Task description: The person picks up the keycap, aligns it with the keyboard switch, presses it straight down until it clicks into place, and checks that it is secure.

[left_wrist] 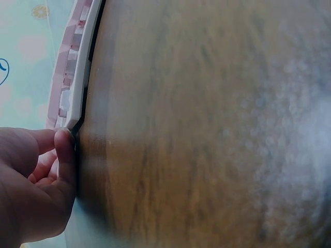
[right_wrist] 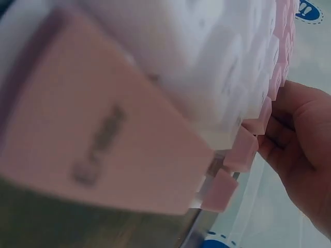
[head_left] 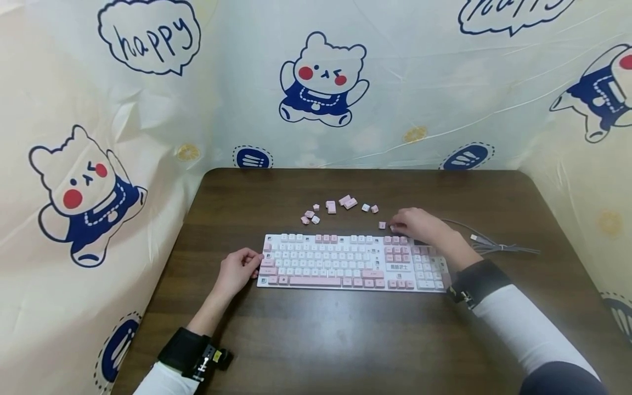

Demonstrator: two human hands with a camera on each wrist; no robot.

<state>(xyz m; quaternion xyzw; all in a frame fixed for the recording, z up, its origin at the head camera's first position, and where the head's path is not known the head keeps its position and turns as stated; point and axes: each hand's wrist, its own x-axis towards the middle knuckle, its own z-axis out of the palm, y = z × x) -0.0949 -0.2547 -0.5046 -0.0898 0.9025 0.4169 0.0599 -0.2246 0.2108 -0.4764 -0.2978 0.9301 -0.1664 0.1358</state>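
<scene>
The right hand point(head_left: 419, 225) lay curled over the far right corner of the keyboard point(head_left: 345, 262), hiding its own fingertips and whatever they met; whether they pinched a keycap could not be told. The loose keycaps point(head_left: 340, 206) beyond the keyboard were too small for their legends to be read. In the right wrist view the near keys were blurred to soft pink and white shapes, and the hand was cut off by the right edge. In the left wrist view the left hand point(left_wrist: 31, 181) was cut off by the left and bottom edges, and the worktop point(left_wrist: 217, 134) was hazy.
</scene>
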